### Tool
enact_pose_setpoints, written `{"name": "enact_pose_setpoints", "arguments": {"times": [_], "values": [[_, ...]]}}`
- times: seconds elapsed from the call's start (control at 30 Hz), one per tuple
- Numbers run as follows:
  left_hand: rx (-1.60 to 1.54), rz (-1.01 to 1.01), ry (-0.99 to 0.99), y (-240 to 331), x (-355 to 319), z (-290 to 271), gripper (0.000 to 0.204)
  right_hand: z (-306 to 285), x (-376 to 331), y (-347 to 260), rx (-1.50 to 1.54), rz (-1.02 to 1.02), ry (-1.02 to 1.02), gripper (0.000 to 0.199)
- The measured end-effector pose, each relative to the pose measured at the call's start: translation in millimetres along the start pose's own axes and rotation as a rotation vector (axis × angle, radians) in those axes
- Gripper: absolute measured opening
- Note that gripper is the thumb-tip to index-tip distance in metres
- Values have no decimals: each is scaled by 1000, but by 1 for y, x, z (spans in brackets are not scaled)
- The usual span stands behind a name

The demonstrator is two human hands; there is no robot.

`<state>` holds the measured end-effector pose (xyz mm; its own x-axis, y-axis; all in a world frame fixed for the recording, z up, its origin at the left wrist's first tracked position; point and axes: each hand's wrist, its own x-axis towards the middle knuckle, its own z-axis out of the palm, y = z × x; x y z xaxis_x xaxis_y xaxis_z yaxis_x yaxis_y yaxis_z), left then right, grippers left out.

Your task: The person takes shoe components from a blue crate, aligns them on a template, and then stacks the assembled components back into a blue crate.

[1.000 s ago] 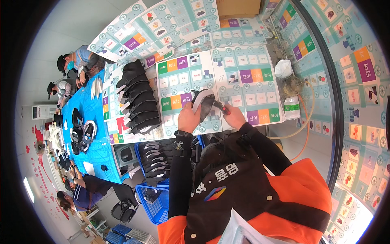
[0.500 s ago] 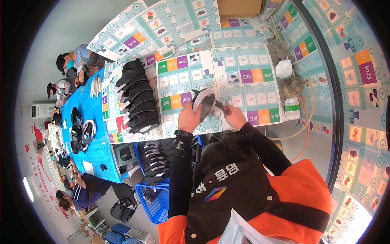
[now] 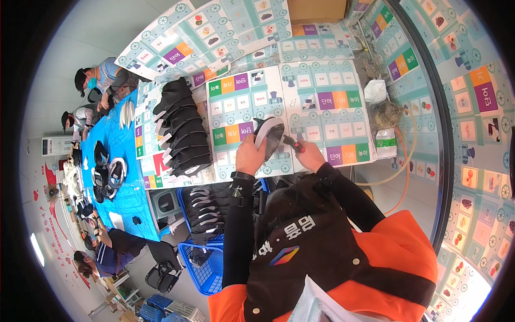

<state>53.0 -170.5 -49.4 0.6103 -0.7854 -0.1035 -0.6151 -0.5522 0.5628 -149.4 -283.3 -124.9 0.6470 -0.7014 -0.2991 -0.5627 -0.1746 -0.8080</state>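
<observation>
My left hand (image 3: 251,155) is closed on the near left edge of a black curved piece with a pale band (image 3: 262,134), raised over the sheet-covered table. The piece is tilted, its dark hollow side partly showing. In my right hand (image 3: 311,156) is a small hand tool with a dark tip and some red on its handle (image 3: 292,143); its exact kind is hard to make out. The tip points at the piece's right edge, with a small gap between them. A row of similar black curved pieces (image 3: 185,129) lies overlapping to the left of my hands.
Blue baskets (image 3: 201,268) stand below the table's left side, one with stacked black pieces. A blue-covered table (image 3: 129,214) bears white and black rings. Several people work along it. Hoses (image 3: 410,145) hang at the right, by a white bag (image 3: 375,91).
The tool in my right hand has shifted very slightly. My left hand and the black piece stay almost where they were. A person at the far left has moved a little.
</observation>
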Motion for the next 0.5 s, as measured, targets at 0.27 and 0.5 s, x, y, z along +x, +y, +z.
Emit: {"name": "enact_pose_setpoints", "arguments": {"times": [0.27, 0.5], "values": [[1, -5, -2, 4, 1, -4, 40, -3, 2, -7, -9, 8, -39, 22], [4, -2, 2, 1, -5, -3, 40, -2, -4, -7, 5, 24, 15, 21]]}}
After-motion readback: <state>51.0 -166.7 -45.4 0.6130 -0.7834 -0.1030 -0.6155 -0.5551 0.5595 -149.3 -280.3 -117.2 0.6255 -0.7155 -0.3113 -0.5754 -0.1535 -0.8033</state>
